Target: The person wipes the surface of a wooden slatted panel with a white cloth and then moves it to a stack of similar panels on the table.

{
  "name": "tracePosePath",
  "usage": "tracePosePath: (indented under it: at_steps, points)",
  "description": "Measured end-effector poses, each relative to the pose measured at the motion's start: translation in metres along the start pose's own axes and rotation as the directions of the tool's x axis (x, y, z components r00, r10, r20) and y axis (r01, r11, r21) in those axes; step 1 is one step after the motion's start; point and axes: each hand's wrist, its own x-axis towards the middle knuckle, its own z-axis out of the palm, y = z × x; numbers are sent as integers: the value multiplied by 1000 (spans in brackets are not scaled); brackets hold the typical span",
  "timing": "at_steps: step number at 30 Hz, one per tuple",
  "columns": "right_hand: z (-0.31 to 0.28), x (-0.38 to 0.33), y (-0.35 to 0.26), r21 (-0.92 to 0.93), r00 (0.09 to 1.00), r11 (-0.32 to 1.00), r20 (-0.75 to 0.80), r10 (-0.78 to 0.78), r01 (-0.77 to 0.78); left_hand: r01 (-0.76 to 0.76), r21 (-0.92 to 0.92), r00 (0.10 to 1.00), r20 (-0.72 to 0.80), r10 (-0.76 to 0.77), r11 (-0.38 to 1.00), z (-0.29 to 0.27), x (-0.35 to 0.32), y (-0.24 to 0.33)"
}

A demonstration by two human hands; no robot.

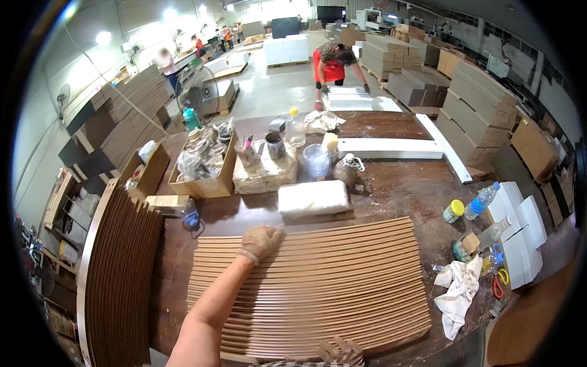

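Note:
Many narrow light-brown strips (pixel 361 275) lie side by side across the dark table before me. My left hand (pixel 260 242), in a tan work glove, is at their far edge, left of the middle. Its fingers are closed round something small and pale at the fingertips, too unclear to name. My right hand (pixel 342 352), also gloved, rests at the near edge of the strips by the bottom of the view. Its visible fingers lie apart, and nothing shows in them. A smeared, lighter band runs down the middle of the strips.
Beyond the strips lie a white wrapped block (pixel 313 197), a plastic cup (pixel 316 161) and a box of jars (pixel 205 162). Stacked dark strips (pixel 119 275) stand left. A rag (pixel 458 293), scissors (pixel 500 282) and bottles (pixel 483 199) lie right. A co-worker (pixel 330 64) bends over white panels.

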Motion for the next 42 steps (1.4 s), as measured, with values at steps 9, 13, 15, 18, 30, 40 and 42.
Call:
tracePosePath:
  at_steps: [9,13,15,18,30,40,42]
  points:
    - [-46,62,31,222,981,971,149,-126,91,191,7,973,133,-190,982,-2,-6,2]
    - [-48,42,31,255,974,964,186,-131,82,114,-34,976,193,-105,993,-24,-45,41]
    - [-50,37,28,277,975,958,184,-127,72,118,4,959,260,-115,993,-25,-54,36]
    - [-60,36,27,350,968,936,221,-119,35,155,1,945,291,-149,988,-21,-53,34]
    - [-115,19,42,17,13,-15,975,220,-1000,23,-10,786,618,-12,1000,-69,-28,51]
    - [-23,-29,9,24,-57,-264,954,294,-964,5,121,764,640,-81,993,-29,-23,38]
    - [-18,-36,6,28,-58,-270,951,305,-962,54,69,775,627,-85,996,-26,-23,35]
